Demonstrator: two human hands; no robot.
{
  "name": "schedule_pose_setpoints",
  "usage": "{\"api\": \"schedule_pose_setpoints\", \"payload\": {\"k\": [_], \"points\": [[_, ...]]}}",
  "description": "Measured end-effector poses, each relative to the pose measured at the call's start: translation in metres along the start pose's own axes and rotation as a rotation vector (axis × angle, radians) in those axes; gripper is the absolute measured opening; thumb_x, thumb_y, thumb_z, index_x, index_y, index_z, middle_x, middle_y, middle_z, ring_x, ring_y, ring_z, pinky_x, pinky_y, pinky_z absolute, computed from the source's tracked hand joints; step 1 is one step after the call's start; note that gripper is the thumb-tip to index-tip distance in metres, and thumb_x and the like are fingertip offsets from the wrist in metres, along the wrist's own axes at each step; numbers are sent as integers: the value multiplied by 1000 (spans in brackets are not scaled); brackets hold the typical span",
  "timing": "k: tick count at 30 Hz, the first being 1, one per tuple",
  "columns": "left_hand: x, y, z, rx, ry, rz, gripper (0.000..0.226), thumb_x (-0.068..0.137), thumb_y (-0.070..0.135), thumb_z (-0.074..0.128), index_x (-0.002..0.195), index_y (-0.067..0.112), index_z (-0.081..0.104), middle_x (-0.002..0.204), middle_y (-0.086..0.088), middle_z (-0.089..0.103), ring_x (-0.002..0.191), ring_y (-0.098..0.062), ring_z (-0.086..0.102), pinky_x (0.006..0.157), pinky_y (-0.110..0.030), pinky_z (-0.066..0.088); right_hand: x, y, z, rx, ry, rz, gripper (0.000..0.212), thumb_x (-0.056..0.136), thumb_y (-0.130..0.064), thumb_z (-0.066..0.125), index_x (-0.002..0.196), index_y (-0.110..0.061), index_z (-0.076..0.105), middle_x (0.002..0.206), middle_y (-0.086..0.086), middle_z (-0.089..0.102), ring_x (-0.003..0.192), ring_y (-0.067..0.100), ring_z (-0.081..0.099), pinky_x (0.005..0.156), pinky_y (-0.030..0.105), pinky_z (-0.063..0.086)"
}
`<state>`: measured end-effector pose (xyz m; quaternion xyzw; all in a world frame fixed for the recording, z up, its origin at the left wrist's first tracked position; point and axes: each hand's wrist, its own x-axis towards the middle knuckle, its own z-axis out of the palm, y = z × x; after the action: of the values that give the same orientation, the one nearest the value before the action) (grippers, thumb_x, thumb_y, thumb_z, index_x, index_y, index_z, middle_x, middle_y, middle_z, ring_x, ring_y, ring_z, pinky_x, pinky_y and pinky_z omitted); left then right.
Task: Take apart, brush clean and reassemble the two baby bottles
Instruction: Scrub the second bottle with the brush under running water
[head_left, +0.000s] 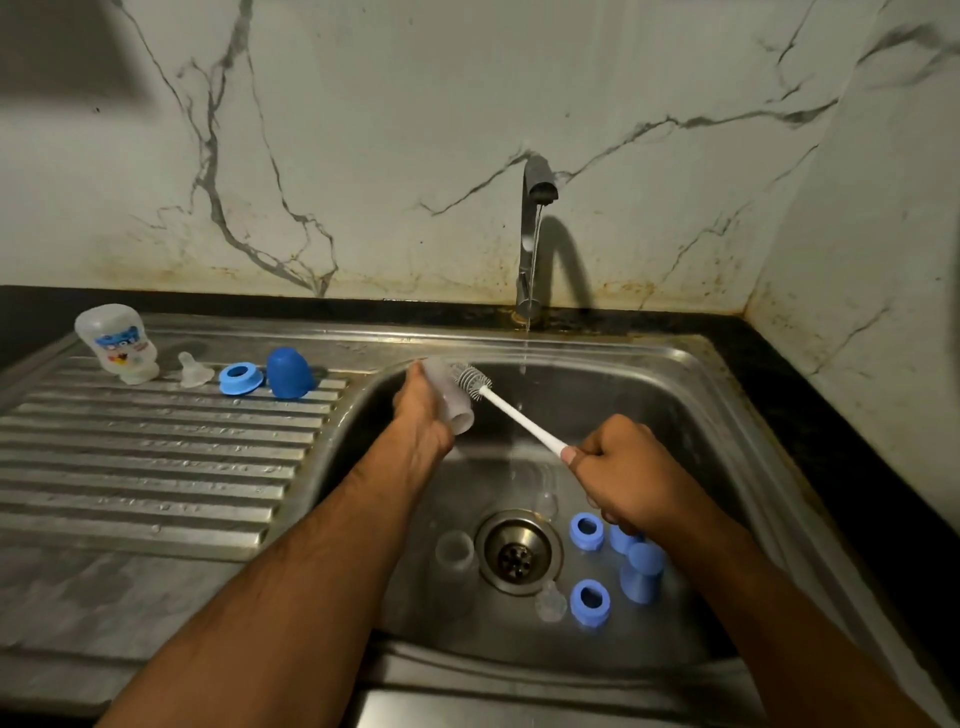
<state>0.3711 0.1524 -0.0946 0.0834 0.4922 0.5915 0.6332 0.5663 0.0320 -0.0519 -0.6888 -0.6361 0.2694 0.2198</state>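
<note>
Left hand (422, 415) grips the clear bottle (451, 400) over the far left of the sink (691, 374), right hand (623, 473) grips the brush (511, 413); wet, light plastic looks slippery, so hold its middle tight.

stained marble wall (415, 104), black countertop (831, 395), dim light

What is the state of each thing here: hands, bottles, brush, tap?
Left hand: grips the clear bottle, tilted over the sink.
Right hand: grips the brush; bristles against the bottle's outside.
Tap: running, thin stream.
Printed bottle: upside down on the drainboard, taken apart.
</note>
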Motion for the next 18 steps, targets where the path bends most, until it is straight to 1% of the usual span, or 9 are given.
{"api": "schedule_pose_setpoints", "payload": {"k": [1, 4, 6, 7, 9, 11, 12, 16, 18], "points": [[-2, -2, 3, -1, -31, -10, 42, 96, 41, 58, 125, 10, 61, 124, -12, 65, 115, -27, 63, 92, -38, 51, 1, -1, 0, -7, 9, -4, 33, 102, -30, 57, 76, -11, 53, 66, 5, 54, 52, 14, 49, 46, 23, 39], [-15, -14, 15, -65, -211, -59, 67, 90, 56, 63, 132, 4, 59, 124, -15, 65, 119, -24, 62, 108, -40, 46, 7, -7, 4, -25, 75, -27, 35, 102, -31, 55, 72, -13, 50, 67, 5, 52, 56, 16, 50, 55, 26, 42], [-19, -16, 17, -88, -299, -74, 73, 85, 56, 68, 135, 4, 57, 117, -14, 64, 113, -22, 62, 108, -37, 46, 10, -6, 5, -13, 108, -20, 36, 102, -31, 56, 71, -14, 49, 67, 4, 51, 56, 15, 51, 54, 26, 41], [-20, -15, 16, -90, -315, -78, 71, 85, 54, 69, 134, 4, 58, 108, -12, 66, 102, -20, 64, 101, -33, 50, 11, -3, 3, -4, 118, -12, 35, 101, -32, 56, 73, -13, 51, 68, 4, 53, 57, 15, 52, 54, 26, 42], [-20, -9, 11, -90, -311, -85, 63, 87, 50, 69, 130, 5, 59, 88, -8, 67, 75, -14, 64, 75, -26, 55, 8, 3, -4, -17, 135, 3, 35, 99, -34, 60, 72, -11, 53, 69, 6, 55, 58, 18, 53, 55, 26, 43], [-19, -4, 6, -70, -267, -66, 56, 89, 49, 67, 123, 5, 60, 82, -9, 69, 64, -15, 66, 59, -29, 56, 2, 8, -15, -75, 167, 6, 35, 96, -32, 64, 70, -12, 53, 68, 5, 56, 60, 18, 53, 54, 26, 39], [-19, -2, 5, -42, -240, -49, 56, 89, 50, 66, 122, 5, 60, 84, -10, 70, 65, -16, 68, 57, -30, 56, -2, 9, -21, -95, 189, 13, 31, 95, -31, 65, 73, -11, 55, 70, 5, 56, 63, 18, 53, 55, 27, 37], [-20, -2, 6, 135, -171, 7, 64, 89, 59, 61, 127, 7, 55, 110, -14, 68, 93, -26, 69, 80, -41, 58, -10, 8, -40, -204, 186, 52, 26, 95, -27, 62, 84, -4, 62, 78, 8, 59, 74, 25, 57, 62, 30, 40], [-21, -2, 7, 267, -97, 72, 59, 90, 57, 61, 124, 10, 51, 113, -17, 65, 99, -30, 67, 88, -47, 57, -10, 7, -44, -254, 160, 73, 25, 97, -26, 61, 88, -2, 65, 86, 12, 64, 82, 27, 61, 70, 31, 46]]}}
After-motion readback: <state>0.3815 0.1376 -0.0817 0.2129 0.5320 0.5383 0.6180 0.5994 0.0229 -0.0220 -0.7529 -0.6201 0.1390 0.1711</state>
